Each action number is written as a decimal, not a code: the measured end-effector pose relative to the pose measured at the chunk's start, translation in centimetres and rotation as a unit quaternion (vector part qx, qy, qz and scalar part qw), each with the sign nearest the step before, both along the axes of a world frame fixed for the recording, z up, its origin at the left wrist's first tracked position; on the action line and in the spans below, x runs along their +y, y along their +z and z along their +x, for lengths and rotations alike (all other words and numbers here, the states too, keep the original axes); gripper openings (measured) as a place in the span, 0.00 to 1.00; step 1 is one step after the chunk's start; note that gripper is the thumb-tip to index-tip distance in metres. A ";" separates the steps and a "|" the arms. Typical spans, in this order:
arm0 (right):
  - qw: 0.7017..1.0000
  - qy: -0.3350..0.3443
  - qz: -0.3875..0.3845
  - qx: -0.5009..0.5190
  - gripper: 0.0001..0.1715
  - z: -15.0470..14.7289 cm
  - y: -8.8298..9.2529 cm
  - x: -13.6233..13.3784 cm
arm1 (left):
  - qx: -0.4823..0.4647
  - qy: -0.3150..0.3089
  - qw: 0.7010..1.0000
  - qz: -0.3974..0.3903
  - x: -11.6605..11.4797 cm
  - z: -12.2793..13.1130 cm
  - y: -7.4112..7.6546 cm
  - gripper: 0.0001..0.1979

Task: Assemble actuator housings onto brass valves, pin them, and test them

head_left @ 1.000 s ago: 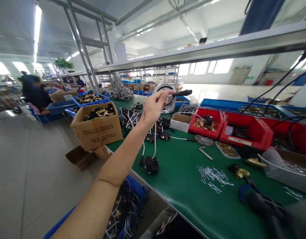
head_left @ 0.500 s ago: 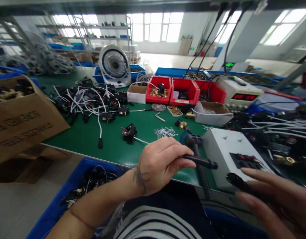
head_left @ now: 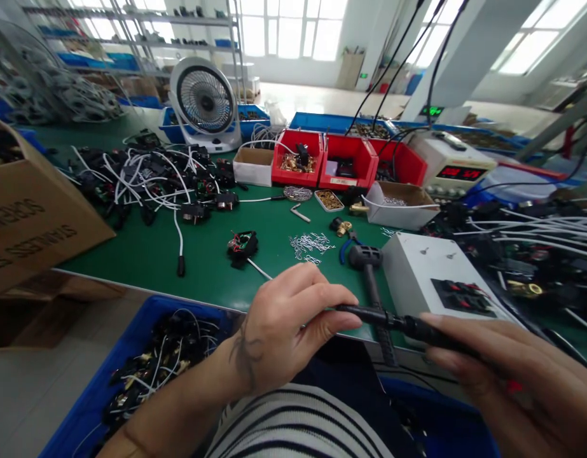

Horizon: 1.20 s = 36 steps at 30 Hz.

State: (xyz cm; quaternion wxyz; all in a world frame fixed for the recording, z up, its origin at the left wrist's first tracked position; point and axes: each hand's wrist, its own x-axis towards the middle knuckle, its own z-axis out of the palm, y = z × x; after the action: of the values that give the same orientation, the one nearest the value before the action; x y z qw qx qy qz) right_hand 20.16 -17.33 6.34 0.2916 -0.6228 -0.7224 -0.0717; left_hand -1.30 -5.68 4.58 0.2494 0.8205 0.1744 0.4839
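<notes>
My left hand (head_left: 286,321) pinches a slim black cable connector (head_left: 369,315) over the table's front edge. My right hand (head_left: 522,372) grips a second black connector (head_left: 420,329). The two connectors meet tip to tip in a line; how deeply they fit cannot be made out. From under my left hand a white cable (head_left: 259,269) runs to a black housing with a bared green circuit board (head_left: 243,245). Behind my hands lie a black mallet (head_left: 367,257) and a pile of small silvery wire pieces (head_left: 310,243).
A grey box with switches (head_left: 431,267) stands near my right hand. Red bins (head_left: 348,168) and a fan (head_left: 206,102) line the back. Tangled cabled parts (head_left: 154,175) lie left; more are heaped right. A cardboard box (head_left: 40,216) and blue crate (head_left: 145,312) are at left.
My right hand has moved left and its connector now touches the one in my left hand; they were apart before. The whole view has shifted slightly.
</notes>
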 end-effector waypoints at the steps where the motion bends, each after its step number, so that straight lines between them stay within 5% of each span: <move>1: 1.000 0.009 -0.003 0.001 0.16 0.0 0.1 0.0 | 0.008 -0.006 1.000 -0.002 0.1 -0.1 0.0 0.08; 16: 0.988 0.078 0.109 -0.078 0.17 -2.4 0.3 1.4 | 0.060 -0.042 0.996 -0.056 0.4 -0.9 0.3 0.07; 19: 0.993 0.075 0.052 -0.070 0.09 -2.3 -0.1 1.8 | 0.082 -0.044 0.994 -0.055 0.5 -0.7 -0.5 0.08; 23: 0.981 0.160 -0.074 -0.078 0.19 0.7 0.5 3.0 | 0.182 -0.121 0.974 -0.055 -0.3 -0.2 -2.1 0.11; 25: 0.992 0.078 -0.054 -0.085 0.22 3.6 1.3 4.1 | 0.218 -0.143 0.963 -0.068 -0.5 -0.2 -2.8 0.18; 27: 0.983 -0.156 -0.052 -0.084 0.20 6.6 2.2 5.7 | 0.217 -0.082 0.968 -0.094 0.0 -0.6 -3.7 0.25; 29: 0.951 -0.294 -0.097 -0.025 0.20 8.9 2.4 7.4 | 0.180 0.085 0.974 -0.109 1.6 -1.5 -5.0 0.28; 32: 0.930 -0.300 -0.196 0.082 0.21 10.4 1.7 9.7 | 0.126 0.363 0.914 -0.131 5.5 -3.4 -7.5 0.30; 36: 0.919 -0.252 -0.269 0.141 0.15 10.6 -0.1 10.8 | 0.127 0.437 0.874 -0.167 9.9 -5.3 -10.1 0.27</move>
State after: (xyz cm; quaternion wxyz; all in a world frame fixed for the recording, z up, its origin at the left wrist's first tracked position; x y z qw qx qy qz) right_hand 30.73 -6.54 6.19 0.1841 -0.8432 -0.4845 0.1429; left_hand -6.61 4.24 -5.52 0.1213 0.6611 0.6240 0.3986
